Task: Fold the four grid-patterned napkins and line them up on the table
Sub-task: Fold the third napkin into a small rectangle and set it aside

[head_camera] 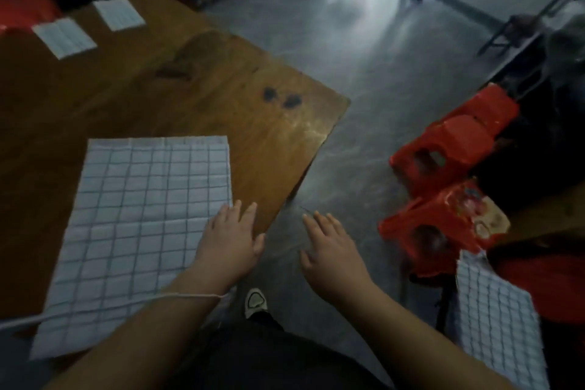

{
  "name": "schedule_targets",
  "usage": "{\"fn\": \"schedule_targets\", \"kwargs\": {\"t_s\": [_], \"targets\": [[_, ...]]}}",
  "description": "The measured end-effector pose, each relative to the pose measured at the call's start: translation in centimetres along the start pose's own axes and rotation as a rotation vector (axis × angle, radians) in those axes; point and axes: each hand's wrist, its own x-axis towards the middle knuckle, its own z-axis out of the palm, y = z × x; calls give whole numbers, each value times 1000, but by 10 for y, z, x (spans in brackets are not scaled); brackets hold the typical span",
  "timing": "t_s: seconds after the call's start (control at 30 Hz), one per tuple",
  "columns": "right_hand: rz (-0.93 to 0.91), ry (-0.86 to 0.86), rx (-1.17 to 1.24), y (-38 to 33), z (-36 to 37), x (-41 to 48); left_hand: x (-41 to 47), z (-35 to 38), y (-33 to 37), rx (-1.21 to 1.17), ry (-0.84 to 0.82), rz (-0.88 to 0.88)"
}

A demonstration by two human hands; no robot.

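Left hand at the open napkin's right edge
Flat white grid-patterned cloth napkin (139, 231) lies lengthwise along the brown wooden tabletop's (285, 123) near edge; left hand (229, 239) spread on it, right hand (329, 250) spread, empty, off the table.

No readable text, label, brand, number or sign shows anywhere in the blurred head view.

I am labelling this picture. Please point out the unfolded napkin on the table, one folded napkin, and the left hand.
unfolded napkin (142, 215), head view, middle of the cloth.
folded napkin (65, 37), head view, its centre.
left hand (229, 242), head view, back of the hand.
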Motion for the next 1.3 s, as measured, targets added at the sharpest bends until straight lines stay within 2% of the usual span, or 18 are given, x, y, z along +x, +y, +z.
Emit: {"fn": "schedule_targets", "kwargs": {"t_s": [0.13, 0.47, 0.77, 0.97, 1.17, 1.3], "targets": [[-215, -113, -140, -25, -6, 67, 23, -5, -35, -81, 9, -152], [-641, -314, -304, -88, 22, 162, -2, 13, -98, -275, 38, -567], [-920, -474, -426, -100, 43, 224, 3, 46, -79, -416, 42, -798], [-1187, -504, -497, -106, 58, 254, 24, 54, -56, -442, 51, -954], [-1270, -435, -421, -92, 77, 272, 47, 55, -36, -463, 103, -1066], [-1253, -423, -377, -89, 77, 281, 51, 55, -34, -478, 119, -1026]]}}
